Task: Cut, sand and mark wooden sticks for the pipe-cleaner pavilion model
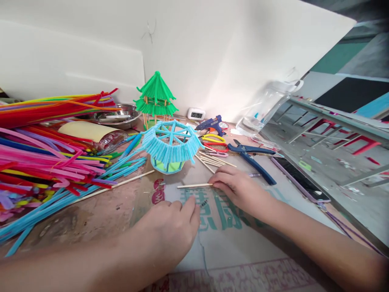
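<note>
A thin wooden stick (194, 185) juts left from the fingertips of my right hand (235, 187), which pinches its right end just above the board. My left hand (174, 227) is closer to me, below the stick, with its fingers curled in. Whatever those fingers hold, if anything, is hidden. Beyond both hands stands a small round pavilion model (170, 150) with a ring of light blue pipe cleaners as its roof and open spokes on top. Several loose wooden sticks (217, 159) lie just past my right hand.
Bundles of coloured pipe cleaners (54, 158) fill the left side. A green-roofed model (156, 97), a digital clock (196, 114), a glue gun (212, 125) and a clear jug (261, 107) stand behind. Blue cutters (253, 158) and a phone (299, 178) lie at right.
</note>
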Demonstrator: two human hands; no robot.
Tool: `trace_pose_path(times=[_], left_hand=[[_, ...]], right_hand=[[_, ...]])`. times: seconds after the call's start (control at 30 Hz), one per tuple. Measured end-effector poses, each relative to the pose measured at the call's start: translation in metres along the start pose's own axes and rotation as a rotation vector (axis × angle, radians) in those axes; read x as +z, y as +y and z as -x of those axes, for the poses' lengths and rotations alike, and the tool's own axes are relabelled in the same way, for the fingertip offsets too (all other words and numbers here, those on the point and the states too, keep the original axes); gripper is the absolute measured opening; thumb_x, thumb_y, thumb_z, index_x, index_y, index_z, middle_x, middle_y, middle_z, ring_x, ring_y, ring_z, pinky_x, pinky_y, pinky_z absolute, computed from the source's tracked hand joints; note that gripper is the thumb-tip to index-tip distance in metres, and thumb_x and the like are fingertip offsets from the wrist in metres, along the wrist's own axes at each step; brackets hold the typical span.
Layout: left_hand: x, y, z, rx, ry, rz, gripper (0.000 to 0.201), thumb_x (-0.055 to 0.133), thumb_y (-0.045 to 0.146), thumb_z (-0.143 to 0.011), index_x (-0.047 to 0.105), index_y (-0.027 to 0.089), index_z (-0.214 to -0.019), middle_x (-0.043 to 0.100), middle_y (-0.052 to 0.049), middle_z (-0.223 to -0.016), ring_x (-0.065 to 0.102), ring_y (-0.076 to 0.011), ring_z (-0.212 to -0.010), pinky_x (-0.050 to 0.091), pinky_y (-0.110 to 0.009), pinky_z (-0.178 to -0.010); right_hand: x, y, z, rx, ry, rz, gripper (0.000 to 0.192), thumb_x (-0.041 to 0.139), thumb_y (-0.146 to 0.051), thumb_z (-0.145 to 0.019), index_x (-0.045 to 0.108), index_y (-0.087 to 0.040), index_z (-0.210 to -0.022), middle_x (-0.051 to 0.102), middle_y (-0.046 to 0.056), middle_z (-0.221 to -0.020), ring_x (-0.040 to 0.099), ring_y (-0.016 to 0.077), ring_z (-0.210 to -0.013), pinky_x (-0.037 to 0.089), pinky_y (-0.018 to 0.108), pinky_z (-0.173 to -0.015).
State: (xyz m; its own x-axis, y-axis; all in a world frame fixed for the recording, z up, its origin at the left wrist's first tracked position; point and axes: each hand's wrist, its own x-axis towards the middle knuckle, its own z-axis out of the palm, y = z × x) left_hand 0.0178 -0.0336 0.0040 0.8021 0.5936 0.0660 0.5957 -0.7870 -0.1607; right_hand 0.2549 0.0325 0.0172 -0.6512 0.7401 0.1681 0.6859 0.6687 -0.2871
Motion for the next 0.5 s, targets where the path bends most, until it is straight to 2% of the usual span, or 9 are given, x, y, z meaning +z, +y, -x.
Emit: trace_pose_path(times=[0.1,0.17,0.33,0.5], left_hand=[[-0.006,-0.002,-0.001,-0.002,-0.071,0.017,0.040,0.050,0.012,-0.091,0.058,0.011,-0.130,0.065,-0.018,-0.127,0.073,-0.0221,-0.079,0.059,-0.029,-0.056],[-0.009,-0.003,-0.002,-0.020,-0.077,0.018,0.042,0.049,0.009,-0.091,0.057,0.013,-0.131,0.066,-0.016,-0.125,0.073,-0.0210,-0.081,0.059,-0.028,-0.059],[-0.007,-0.005,-0.004,-0.042,-0.116,0.021,0.043,0.052,0.013,-0.089,0.058,0.016,-0.132,0.066,-0.015,-0.126,0.072,-0.0194,-0.070,0.056,-0.027,-0.051],[0.000,-0.004,-0.003,-0.015,-0.080,-0.023,0.047,0.053,0.020,-0.090,0.054,0.014,-0.137,0.065,-0.020,-0.129,0.070,-0.0200,-0.056,0.053,-0.029,-0.042]], right_hand=[[-0.002,-0.002,0.007,0.000,0.012,0.013,0.021,0.047,-0.017,-0.098,0.067,-0.017,-0.102,0.061,0.009,-0.096,0.056,0.0214,-0.091,0.046,0.035,-0.080],[0.001,-0.007,0.004,-0.037,0.042,0.012,0.022,0.049,-0.019,-0.098,0.067,-0.018,-0.110,0.060,0.010,-0.101,0.055,0.0222,-0.095,0.046,0.036,-0.083],[0.021,-0.011,-0.007,-0.166,0.108,-0.085,0.028,0.048,-0.017,-0.099,0.068,-0.022,-0.118,0.061,0.009,-0.105,0.056,0.0203,-0.097,0.047,0.034,-0.084],[0.029,-0.004,-0.008,-0.168,0.108,-0.139,0.033,0.047,-0.012,-0.098,0.072,-0.024,-0.115,0.061,0.008,-0.097,0.057,0.0178,-0.090,0.047,0.032,-0.078]])
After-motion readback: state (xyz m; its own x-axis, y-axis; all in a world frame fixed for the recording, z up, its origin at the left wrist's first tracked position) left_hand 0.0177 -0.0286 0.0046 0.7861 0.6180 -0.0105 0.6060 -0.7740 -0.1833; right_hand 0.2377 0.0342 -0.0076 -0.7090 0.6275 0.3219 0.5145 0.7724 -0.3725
